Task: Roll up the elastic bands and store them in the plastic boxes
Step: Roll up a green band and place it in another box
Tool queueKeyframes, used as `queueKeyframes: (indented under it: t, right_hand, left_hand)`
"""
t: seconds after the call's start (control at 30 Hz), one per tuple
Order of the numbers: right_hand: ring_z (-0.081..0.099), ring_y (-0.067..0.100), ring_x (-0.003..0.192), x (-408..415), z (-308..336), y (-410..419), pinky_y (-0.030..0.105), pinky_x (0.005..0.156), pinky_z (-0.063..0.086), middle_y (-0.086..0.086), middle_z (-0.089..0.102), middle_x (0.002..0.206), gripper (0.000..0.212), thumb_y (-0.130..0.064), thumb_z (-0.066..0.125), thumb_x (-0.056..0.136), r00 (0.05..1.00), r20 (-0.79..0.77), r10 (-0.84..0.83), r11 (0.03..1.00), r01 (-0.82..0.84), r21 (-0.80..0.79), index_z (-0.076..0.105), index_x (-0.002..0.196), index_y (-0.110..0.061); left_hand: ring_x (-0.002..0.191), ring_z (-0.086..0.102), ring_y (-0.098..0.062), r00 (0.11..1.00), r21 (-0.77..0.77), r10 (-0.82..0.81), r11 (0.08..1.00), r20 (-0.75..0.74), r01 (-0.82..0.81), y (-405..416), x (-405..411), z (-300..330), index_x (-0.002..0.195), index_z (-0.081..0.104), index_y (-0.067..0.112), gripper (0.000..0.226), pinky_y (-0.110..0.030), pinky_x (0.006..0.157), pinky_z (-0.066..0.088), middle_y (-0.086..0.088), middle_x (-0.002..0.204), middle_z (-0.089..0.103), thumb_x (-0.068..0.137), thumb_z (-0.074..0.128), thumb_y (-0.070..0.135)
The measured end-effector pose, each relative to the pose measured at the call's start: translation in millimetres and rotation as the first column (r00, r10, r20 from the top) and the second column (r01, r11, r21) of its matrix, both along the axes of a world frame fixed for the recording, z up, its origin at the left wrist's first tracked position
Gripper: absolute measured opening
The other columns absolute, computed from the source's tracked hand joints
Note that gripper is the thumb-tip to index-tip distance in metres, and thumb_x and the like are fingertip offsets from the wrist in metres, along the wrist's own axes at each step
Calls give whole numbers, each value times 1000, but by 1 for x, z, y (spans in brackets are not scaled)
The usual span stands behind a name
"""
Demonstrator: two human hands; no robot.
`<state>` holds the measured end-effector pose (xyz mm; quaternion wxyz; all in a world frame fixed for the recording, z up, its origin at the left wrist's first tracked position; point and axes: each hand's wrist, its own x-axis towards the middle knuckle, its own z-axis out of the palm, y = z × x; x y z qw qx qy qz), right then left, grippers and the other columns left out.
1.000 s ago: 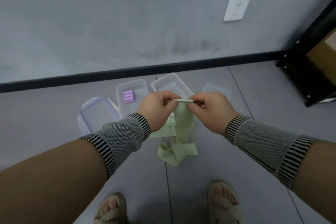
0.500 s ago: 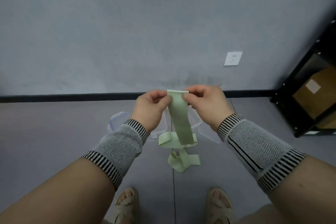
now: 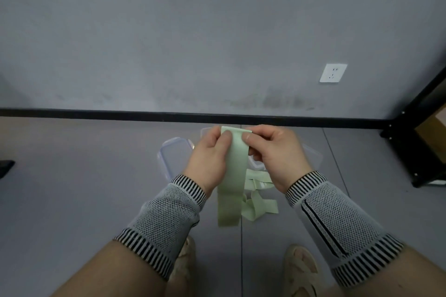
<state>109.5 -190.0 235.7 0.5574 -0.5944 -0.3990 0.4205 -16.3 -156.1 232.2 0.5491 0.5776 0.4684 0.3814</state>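
head view: a person stands over a grey tiled floor [image 3: 72,200], both arms reaching forward in grey mesh wrist sleeves with striped cuffs.
left hand [image 3: 212,154]: fingers curled, thumb pinching the left top corner of a pale green flat elastic band [image 3: 235,164].
right hand [image 3: 277,154]: fingers curled, thumb and forefinger pinching the right top corner of the same band.
band in hand: held up between the two hands at its top edge, hanging straight down in front of the floor; no roll is started yet, by the look of it.
rest of the band material: a loose pale green tangle [image 3: 258,200] lies on the floor under the right wrist; i cannot tell whether it is joined to the hanging strip or separate.
clear plastic boxes: on the floor on the far side of the hands, mostly hidden by them; the left box [image 3: 173,154] shows best, another edge [image 3: 313,154] peeks out to the right.
risk: the springy strip may spring open if the first turn is loose or a pinch slips; the hanging tail could catch the tangle and drag it along.
risk two: a slack roll may not fit or stay put in a box.
count: two hands, one strip held, one tangle, at least three boxes partly seen, one white wall socket [image 3: 333,73], two sandalled feet.
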Motion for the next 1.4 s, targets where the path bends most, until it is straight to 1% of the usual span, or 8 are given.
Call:
queueKeyframes:
  t: [0.1, 0.23, 0.37, 0.47, 0.7, 0.9, 1.17, 1.4]
  right_hand:
    - [54, 4, 54, 0, -10, 2, 18, 54, 43, -2, 64, 63, 10, -8, 64, 86, 1000, -14, 1, 1000, -1, -26, 72, 91, -4]
    - [55, 0, 51, 0, -17, 4, 13, 53, 43, -10, 63, 57, 11, -7, 62, 87, 998, 55, -6, 1000, 8, -28, 73, 87, -9]
    - [64, 8, 68, 7, -23, 8, 28, 66, 52, -8, 69, 71, 13, -17, 62, 88, 912, 406, -66, 996, 85, -30, 75, 90, -18]
    - [59, 6, 65, 10, -27, 10, 28, 66, 50, -10, 65, 67, 13, -22, 61, 88, 861, 506, -58, 997, 77, -17, 74, 89, -24]
    - [67, 21, 72, 16, -30, 15, 40, 72, 58, 3, 70, 76, 14, -17, 64, 87, 942, 336, -19, 998, 38, -49, 69, 79, -27]
    - [67, 33, 74, 20, -37, 20, 50, 71, 56, 12, 70, 77, 13, -15, 61, 89, 957, 289, -21, 997, 43, -69, 71, 82, -20]
    - [64, 18, 72, 19, -38, 25, 34, 71, 57, 5, 69, 76, 8, -11, 67, 84, 979, 206, 6, 999, 4, -46, 70, 79, -16]
    - [56, 8, 68, 19, -37, 25, 20, 63, 50, 5, 68, 77, 13, -9, 68, 82, 957, 291, -12, 1000, 19, -21, 69, 73, -19]
  left_hand:
    - [81, 61, -28, 1000, -40, -17, 999, -16, 17, 3, 1, -9, 100, 61, 12, 33, -42, 68, 49, -13, 93, 67, 85, 46, 37]
    - [101, 61, -38, 998, -122, -52, 991, -35, 47, 8, 7, -18, 106, 57, 9, 47, -56, 90, 48, -20, 104, 65, 76, 45, 44]
    - [97, 61, -32, 988, -69, -92, 994, -123, 84, 12, 14, -27, 111, 52, 9, 41, -48, 86, 50, -17, 105, 63, 86, 45, 41]
    - [91, 60, -29, 983, -8, -52, 999, -178, 52, 17, 18, -33, 109, 52, 9, 23, -45, 82, 50, -16, 102, 63, 98, 42, 26]
    - [81, 56, -28, 955, 13, -92, 995, -283, 99, 20, 18, -43, 98, 51, 6, 24, -45, 79, 48, -10, 89, 60, 98, 41, 29]
    - [72, 52, -19, 974, -68, -130, 991, -186, 119, 29, 17, -40, 98, 56, 2, 25, -39, 68, 45, -15, 85, 60, 98, 43, 24]
    - [71, 57, -19, 984, -106, -145, 985, -105, 134, 34, 12, -40, 89, 62, 9, 24, -38, 66, 48, -9, 80, 65, 88, 55, 32]
    - [78, 52, -24, 986, -296, -164, 941, 30, 166, 42, 6, -38, 96, 61, -8, 34, -38, 73, 41, -18, 86, 61, 89, 59, 25]
